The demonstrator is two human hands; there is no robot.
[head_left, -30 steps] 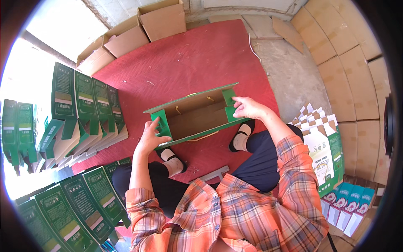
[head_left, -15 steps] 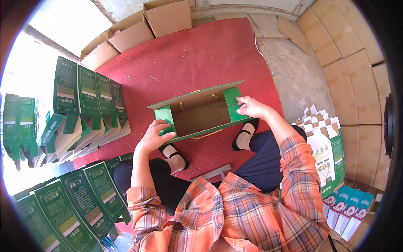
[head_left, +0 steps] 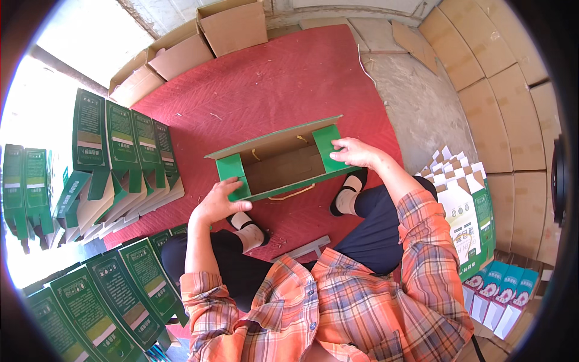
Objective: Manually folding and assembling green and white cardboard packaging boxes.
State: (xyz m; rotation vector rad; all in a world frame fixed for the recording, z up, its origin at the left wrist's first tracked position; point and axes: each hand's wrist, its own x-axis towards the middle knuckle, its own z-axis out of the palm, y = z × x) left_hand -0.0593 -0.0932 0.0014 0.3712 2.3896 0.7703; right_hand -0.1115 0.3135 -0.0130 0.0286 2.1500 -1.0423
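Note:
I hold a green cardboard box (head_left: 283, 166) with a brown inside, open toward me, over the red mat (head_left: 283, 78). My left hand (head_left: 220, 202) presses the box's left green end flap. My right hand (head_left: 353, 152) grips the right green end flap. A thin cord handle (head_left: 292, 194) hangs under the box's near edge. My feet in black shoes rest on the mat just below the box.
Rows of folded green boxes (head_left: 123, 148) stand at my left, more green boxes (head_left: 108, 301) at lower left. Brown cartons (head_left: 199, 39) sit at the mat's far edge. White and green flat packs (head_left: 464, 211) lean at my right, by stacked brown cardboard (head_left: 500, 90). A grey strip (head_left: 301, 248) lies by my knees.
The box has shifted slightly toward me and turned level. My hands stayed on its two end flaps, which now fold further inward.

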